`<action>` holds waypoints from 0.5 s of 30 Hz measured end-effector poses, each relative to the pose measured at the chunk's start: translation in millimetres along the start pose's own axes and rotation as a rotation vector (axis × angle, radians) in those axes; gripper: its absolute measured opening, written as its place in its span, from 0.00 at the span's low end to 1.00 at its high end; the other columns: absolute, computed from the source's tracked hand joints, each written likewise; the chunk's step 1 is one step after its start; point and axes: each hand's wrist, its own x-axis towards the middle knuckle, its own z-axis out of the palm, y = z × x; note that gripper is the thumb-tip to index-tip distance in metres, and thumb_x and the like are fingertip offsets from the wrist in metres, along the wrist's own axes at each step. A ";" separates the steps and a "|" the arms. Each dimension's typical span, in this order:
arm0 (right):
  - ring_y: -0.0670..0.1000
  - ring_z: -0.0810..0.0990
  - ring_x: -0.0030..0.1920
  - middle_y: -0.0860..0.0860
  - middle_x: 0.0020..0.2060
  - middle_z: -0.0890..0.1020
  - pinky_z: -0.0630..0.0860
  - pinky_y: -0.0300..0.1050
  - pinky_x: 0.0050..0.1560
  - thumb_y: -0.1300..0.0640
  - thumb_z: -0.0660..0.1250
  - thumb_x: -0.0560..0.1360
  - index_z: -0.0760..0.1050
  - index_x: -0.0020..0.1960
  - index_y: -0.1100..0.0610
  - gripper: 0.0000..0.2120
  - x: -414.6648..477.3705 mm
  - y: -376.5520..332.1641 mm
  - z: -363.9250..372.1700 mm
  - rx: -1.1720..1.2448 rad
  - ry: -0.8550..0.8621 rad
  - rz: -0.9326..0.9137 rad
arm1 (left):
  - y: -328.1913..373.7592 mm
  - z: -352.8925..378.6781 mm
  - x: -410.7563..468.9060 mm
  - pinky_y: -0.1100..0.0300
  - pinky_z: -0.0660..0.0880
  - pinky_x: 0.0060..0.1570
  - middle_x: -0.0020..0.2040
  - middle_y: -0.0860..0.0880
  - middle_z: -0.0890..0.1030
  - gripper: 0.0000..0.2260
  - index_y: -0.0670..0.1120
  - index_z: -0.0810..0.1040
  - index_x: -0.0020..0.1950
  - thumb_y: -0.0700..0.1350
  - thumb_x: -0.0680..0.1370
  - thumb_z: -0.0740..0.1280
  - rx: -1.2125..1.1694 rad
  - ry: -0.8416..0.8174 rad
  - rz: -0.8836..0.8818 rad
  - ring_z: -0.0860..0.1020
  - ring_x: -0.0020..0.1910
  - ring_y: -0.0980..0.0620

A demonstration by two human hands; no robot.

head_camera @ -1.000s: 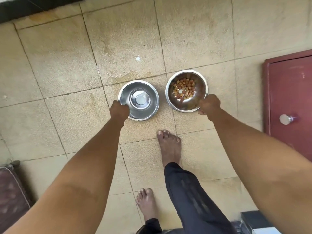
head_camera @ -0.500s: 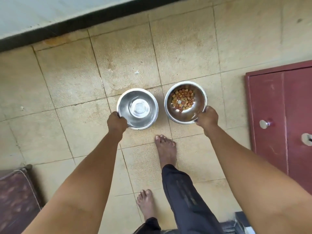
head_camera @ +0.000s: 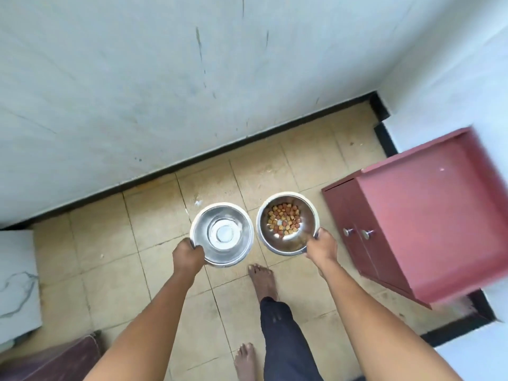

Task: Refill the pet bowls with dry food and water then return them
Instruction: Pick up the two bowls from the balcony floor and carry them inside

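Two steel pet bowls are held side by side above the tiled floor. My left hand grips the near-left rim of the left bowl, whose shiny inside shows no kibble; whether it holds water I cannot tell. My right hand grips the near-right rim of the right bowl, which holds several brown and orange kibble pieces at its bottom. Both bowls look level and close together without touching.
A dark red cabinet with two knobs stands at the right. A pale wall with a black skirting runs behind the bowls. My bare feet stand on the beige tiles. A white block and a dark cushion lie at left.
Both bowls have come up off the floor in my hands. The view has tilted up and back, so the wall and the cabinet top now show.
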 end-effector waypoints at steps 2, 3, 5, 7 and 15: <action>0.68 0.85 0.47 0.66 0.45 0.83 0.83 0.69 0.50 0.53 0.71 0.80 0.71 0.39 0.62 0.17 -31.3 -6.1 -20.6 0.003 0.033 -0.030 | 8.8 -20.3 -32.3 0.52 0.83 0.36 0.45 0.40 0.80 0.06 0.41 0.75 0.46 0.34 0.76 0.60 -0.004 -0.011 0.040 0.82 0.42 0.39; 0.68 0.85 0.47 0.66 0.45 0.83 0.83 0.69 0.50 0.55 0.69 0.80 0.70 0.38 0.60 0.16 -47.0 -7.6 -30.4 0.002 0.046 -0.043 | 12.0 -30.4 -48.1 0.56 0.81 0.29 0.45 0.39 0.80 0.06 0.41 0.75 0.44 0.34 0.76 0.60 -0.005 -0.016 0.067 0.83 0.40 0.40; 0.68 0.85 0.48 0.67 0.45 0.83 0.82 0.68 0.51 0.58 0.67 0.80 0.71 0.39 0.61 0.13 -78.4 -7.1 -47.6 0.004 0.062 -0.043 | 12.5 -47.0 -75.2 0.62 0.75 0.20 0.44 0.38 0.82 0.07 0.42 0.75 0.42 0.33 0.76 0.60 -0.013 -0.039 0.115 0.84 0.35 0.42; 0.66 0.86 0.44 0.66 0.43 0.84 0.84 0.64 0.50 0.60 0.66 0.79 0.74 0.41 0.63 0.10 -108.3 -4.3 -63.4 0.011 0.087 -0.038 | 11.5 -62.7 -97.3 0.61 0.77 0.21 0.45 0.38 0.82 0.06 0.39 0.77 0.44 0.35 0.77 0.62 -0.033 -0.051 0.154 0.85 0.34 0.41; 0.53 0.80 0.23 0.60 0.34 0.85 0.76 0.40 0.25 0.60 0.63 0.79 0.81 0.42 0.63 0.12 -233.0 50.4 -117.6 0.114 0.211 -0.086 | -22.4 -118.5 -187.4 0.58 0.79 0.25 0.33 0.41 0.84 0.07 0.37 0.81 0.43 0.39 0.75 0.66 0.004 -0.095 0.346 0.84 0.26 0.45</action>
